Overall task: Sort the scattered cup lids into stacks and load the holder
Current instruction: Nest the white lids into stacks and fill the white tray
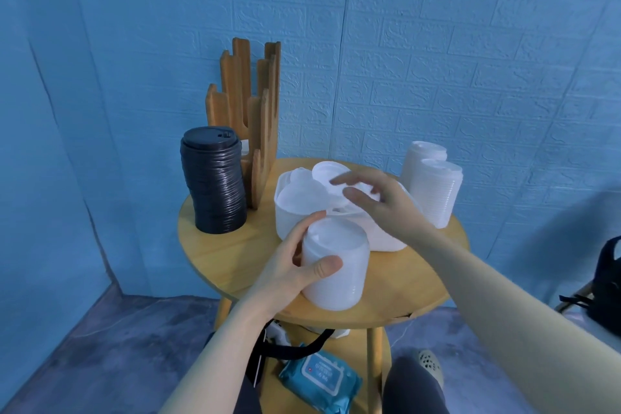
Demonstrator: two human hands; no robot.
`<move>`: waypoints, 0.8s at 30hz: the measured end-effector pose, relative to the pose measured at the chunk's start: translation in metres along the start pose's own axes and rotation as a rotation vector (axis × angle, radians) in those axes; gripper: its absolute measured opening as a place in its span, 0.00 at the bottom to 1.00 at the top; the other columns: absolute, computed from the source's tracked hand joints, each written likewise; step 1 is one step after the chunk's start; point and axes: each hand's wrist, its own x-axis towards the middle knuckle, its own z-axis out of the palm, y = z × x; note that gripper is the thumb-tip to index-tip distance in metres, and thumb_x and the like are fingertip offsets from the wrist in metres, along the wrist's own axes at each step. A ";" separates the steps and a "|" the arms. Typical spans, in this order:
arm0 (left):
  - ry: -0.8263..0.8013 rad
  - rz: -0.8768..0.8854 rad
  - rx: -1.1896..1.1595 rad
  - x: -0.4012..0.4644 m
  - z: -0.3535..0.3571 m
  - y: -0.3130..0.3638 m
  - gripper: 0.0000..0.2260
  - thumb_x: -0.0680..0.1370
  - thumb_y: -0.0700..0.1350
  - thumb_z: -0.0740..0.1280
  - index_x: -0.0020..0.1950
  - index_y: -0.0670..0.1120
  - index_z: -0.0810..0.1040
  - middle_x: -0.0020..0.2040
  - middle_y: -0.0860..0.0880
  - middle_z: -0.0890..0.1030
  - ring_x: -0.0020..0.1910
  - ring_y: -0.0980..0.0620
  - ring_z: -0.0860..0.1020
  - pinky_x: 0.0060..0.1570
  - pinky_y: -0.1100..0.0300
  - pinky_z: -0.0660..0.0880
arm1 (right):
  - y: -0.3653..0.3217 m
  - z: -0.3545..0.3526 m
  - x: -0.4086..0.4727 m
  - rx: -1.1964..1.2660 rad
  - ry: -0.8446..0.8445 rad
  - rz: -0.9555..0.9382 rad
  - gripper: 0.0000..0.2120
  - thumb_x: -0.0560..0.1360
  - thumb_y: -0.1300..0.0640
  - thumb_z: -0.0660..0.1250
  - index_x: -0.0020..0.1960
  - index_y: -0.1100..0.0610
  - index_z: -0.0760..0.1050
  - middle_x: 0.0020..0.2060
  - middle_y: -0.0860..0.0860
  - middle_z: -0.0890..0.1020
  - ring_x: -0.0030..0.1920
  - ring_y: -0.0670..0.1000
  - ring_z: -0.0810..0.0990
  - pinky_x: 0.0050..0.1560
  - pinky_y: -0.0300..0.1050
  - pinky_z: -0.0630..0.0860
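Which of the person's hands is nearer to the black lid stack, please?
Left. The left hand grips a white lid stack right of the black lid stack; the right hand reaches farther right.

My one head-worn camera looks forward and steeply down, close over the round pale wooden table (218,252).

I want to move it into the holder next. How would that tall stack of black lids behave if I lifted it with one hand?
The black lid stack already leans and bulges unevenly, so it would probably shear or topple if gripped only near the top. The lids look thin and loosely nested, so likely light, but the lower ones may drop away. Supporting it from below seems safer.
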 end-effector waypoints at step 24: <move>0.004 -0.018 0.000 0.000 -0.001 0.002 0.42 0.57 0.68 0.79 0.69 0.64 0.70 0.65 0.65 0.78 0.65 0.63 0.75 0.61 0.65 0.72 | 0.021 -0.001 0.009 -0.182 0.015 0.018 0.07 0.70 0.55 0.76 0.43 0.43 0.82 0.63 0.44 0.76 0.64 0.45 0.70 0.67 0.45 0.59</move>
